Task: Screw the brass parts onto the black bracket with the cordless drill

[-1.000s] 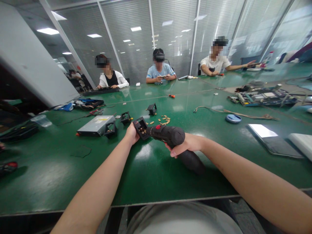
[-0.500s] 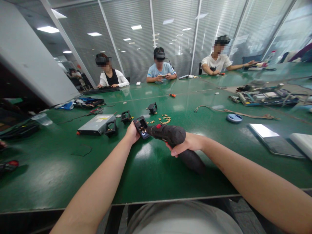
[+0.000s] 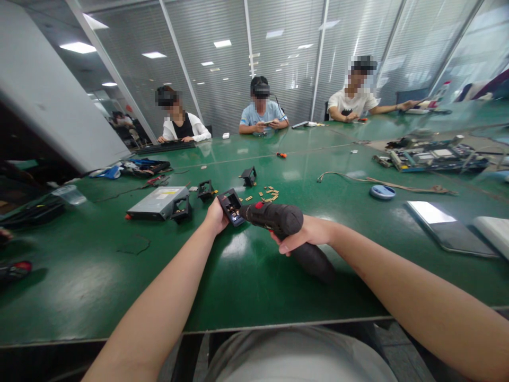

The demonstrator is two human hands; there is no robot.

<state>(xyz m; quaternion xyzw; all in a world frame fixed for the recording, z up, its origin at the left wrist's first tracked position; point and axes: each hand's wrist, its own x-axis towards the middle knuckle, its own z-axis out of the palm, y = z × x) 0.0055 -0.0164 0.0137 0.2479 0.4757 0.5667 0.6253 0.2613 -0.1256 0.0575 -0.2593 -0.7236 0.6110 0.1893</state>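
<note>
My left hand [image 3: 217, 216] grips a small black plastic housing [image 3: 229, 204] by its left side, tilted so its open face shows brass-coloured pieces inside. In my right hand [image 3: 300, 239] is a black cordless drill [image 3: 274, 216] with a red switch on top. The drill's nose points left into the housing; its tip is hidden there. Just beyond lie several small brass plates [image 3: 271, 192], loose on the green table. Similar black frames stand nearby: one [image 3: 248, 176] behind the plates, another [image 3: 205, 190] to the left, and a third [image 3: 181, 209] beside a silver disc drive [image 3: 157, 203].
A blue round lid [image 3: 382, 192], a cable [image 3: 382, 183], a dark glossy tablet-like slab [image 3: 447, 228] and circuit boards [image 3: 437, 156] lie to the right. A clear plastic cup [image 3: 69, 195] is at left. An orange-handled tool [image 3: 281, 155] lies farther back. Three people sit across the table.
Almost nothing differs. Both hands, the housing and the drill keep their places.
</note>
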